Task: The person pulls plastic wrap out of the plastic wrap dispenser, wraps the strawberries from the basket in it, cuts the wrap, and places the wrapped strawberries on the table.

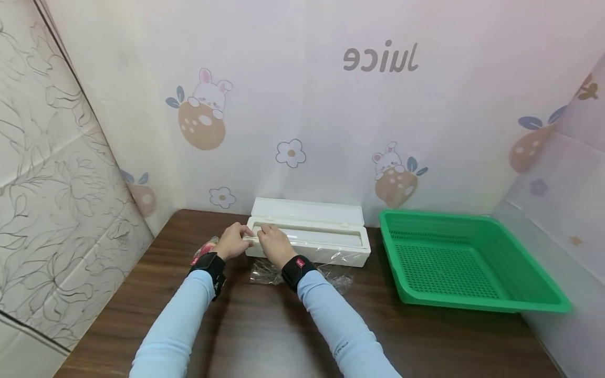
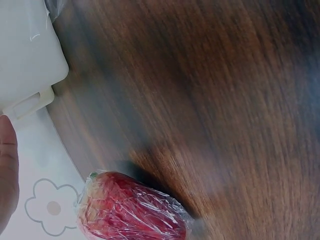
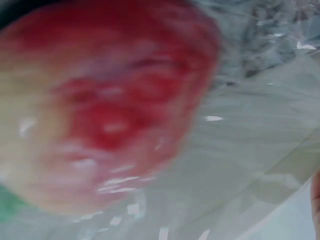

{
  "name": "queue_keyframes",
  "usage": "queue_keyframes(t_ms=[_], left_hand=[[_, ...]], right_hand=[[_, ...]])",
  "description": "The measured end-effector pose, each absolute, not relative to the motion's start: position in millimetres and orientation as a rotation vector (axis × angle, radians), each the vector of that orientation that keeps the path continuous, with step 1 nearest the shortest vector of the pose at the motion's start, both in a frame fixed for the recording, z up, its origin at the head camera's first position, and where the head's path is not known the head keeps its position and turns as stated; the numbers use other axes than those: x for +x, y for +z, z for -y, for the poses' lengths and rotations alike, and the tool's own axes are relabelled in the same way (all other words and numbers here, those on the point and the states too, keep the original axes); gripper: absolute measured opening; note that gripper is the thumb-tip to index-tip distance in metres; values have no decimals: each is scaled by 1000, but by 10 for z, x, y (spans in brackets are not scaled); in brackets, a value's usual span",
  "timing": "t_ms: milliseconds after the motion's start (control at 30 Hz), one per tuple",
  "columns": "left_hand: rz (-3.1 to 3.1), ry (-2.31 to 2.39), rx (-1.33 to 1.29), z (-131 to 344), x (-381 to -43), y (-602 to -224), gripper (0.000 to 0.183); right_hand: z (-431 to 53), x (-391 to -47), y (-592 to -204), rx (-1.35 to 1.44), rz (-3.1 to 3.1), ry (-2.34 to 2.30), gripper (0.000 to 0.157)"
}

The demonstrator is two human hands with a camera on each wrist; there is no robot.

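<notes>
A long white cling film box (image 1: 309, 254) stands at the back of the table with its lid (image 1: 307, 210) raised. Clear cling film (image 1: 267, 272) hangs over its front and lies crumpled on the table. My left hand (image 1: 230, 241) pinches at the box's left front corner. Close beside it, my right hand (image 1: 275, 245) has its fingers bent at the front rim, pinching the film edge. Near my left wrist lies a red fruit wrapped in film (image 2: 132, 207). Very close in the right wrist view is a blurred red and pale yellow fruit (image 3: 115, 115) with a green tip, among film.
A green plastic basket (image 1: 449, 302) with a perforated bottom stands on the right of the brown wooden table (image 1: 246, 336). Behind the table rises a patterned wall covering (image 1: 293, 105); another panel (image 1: 56, 184) stands on the left.
</notes>
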State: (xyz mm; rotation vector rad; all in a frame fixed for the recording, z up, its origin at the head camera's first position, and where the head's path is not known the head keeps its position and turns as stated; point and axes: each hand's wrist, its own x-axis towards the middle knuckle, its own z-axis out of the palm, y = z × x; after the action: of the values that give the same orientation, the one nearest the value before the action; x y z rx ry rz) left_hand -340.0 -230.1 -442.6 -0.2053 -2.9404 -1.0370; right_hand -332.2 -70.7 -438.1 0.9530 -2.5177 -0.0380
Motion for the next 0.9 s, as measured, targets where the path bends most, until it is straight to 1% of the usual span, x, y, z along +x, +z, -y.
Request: queue_keyframes(t_ms=[167,667,900], left_hand=[[2964,-1037,-159,2303,-3391,-4367,17],[2963,-1028,-157,2282,-3379,-4423,18],[2979,-1037,-157,2299,-3368,-4424,19]], right_hand=[[641,-3324,-4382,935,2503,-24,13],[341,-3291,-4443,918,2463,-12,15],[188,-3276,-4471,910,2457,18,10]])
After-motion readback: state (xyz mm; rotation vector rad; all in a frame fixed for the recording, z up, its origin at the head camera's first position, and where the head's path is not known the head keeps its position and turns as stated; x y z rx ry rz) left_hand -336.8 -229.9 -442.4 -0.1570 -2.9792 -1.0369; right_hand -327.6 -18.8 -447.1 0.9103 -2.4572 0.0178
